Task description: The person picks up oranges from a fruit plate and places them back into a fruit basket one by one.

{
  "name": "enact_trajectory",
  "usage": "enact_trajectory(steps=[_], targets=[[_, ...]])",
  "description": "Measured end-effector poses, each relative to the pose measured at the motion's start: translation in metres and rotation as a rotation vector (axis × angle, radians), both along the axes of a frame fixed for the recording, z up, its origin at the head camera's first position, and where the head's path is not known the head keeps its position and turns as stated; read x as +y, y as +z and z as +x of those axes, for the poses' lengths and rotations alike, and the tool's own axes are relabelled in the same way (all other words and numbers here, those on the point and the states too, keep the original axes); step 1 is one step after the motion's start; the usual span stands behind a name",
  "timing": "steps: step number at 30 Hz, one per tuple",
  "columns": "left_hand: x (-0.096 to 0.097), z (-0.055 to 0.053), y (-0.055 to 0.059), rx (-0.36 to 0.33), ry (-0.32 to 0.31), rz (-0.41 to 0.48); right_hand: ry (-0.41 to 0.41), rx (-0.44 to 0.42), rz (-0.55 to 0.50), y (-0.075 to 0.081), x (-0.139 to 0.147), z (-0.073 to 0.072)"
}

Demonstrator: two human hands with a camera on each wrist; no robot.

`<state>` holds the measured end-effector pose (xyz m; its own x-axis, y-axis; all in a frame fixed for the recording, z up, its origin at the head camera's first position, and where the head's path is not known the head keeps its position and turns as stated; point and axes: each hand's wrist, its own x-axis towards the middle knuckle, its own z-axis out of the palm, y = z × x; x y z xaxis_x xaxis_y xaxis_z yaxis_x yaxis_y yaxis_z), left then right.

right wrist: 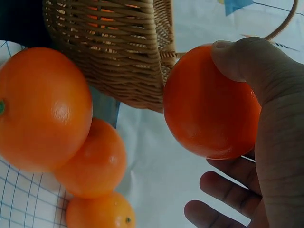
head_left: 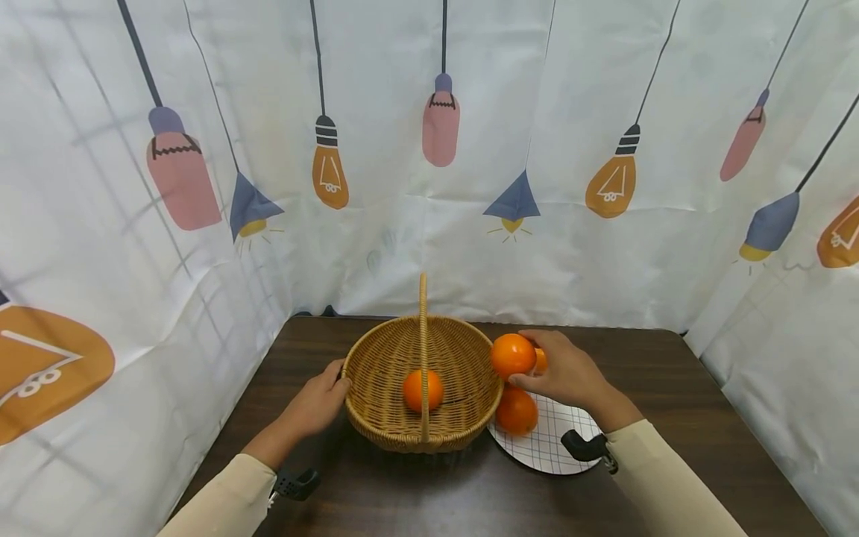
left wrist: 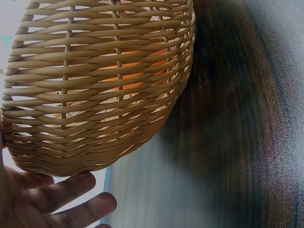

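Gripping an orange [head_left: 512, 355] — right hand [head_left: 567, 371] beside basket [head_left: 382, 365].

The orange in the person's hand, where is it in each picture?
Head view: the held orange sits right of centre, gripped by the right hand, beside the basket rim.
Left wrist view: not in it.
Right wrist view: the held orange fills the right middle, under the thumb.
Shared landmark: the wicker basket.
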<state>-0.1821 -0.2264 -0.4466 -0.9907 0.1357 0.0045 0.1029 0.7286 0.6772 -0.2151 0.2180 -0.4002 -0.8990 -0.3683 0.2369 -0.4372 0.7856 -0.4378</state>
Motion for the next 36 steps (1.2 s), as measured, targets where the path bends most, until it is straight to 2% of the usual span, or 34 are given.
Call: enact_trajectory(steps=[18,27,36], targets=[[0.001,-0.002,-0.001,-0.016,-0.003,0.011,0.037,-0.004,0.001,0.000,-0.023,-0.002],[0.000,0.000,0.000,-0.028,-0.006,0.015,0.041,-0.043,0.030,-0.002,-0.021,-0.002],[0.001,-0.001,0.000,-0.034,0.000,0.012,0.035,-0.043,0.022,-0.010,-0.013,0.000]])
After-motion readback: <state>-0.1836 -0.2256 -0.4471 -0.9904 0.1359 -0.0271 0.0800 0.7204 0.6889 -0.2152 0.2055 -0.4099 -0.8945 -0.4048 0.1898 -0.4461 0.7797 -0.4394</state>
